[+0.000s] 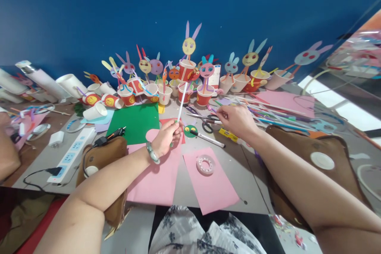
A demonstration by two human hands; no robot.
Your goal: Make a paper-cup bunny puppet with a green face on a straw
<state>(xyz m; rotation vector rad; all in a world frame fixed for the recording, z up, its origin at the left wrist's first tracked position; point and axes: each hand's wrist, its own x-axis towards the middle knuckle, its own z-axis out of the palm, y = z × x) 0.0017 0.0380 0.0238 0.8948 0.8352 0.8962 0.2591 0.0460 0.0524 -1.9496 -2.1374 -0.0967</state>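
My left hand (165, 139) is closed around the lower end of a thin white straw (182, 103), which points up and slightly right. My right hand (236, 120) is closed with its fingertips pinched, beside the black-handled scissors (207, 127). A short purple piece (212, 109) shows near those fingertips; whether it is held is unclear. Between the hands lies a green paper circle (189, 131) with yellow eye shapes, and a white marker (210, 139) has its black end on it. A yellow box (228, 135) sits just below my right hand.
Paper cups (204, 96) with rabbit-like paper heads line the blue wall. Green paper (133, 121) and pink paper (154, 182) lie left, a tape roll (205, 164) in front, coloured straws (276, 115) right. A power strip (71, 154) and another person's arm (7, 147) are at left.
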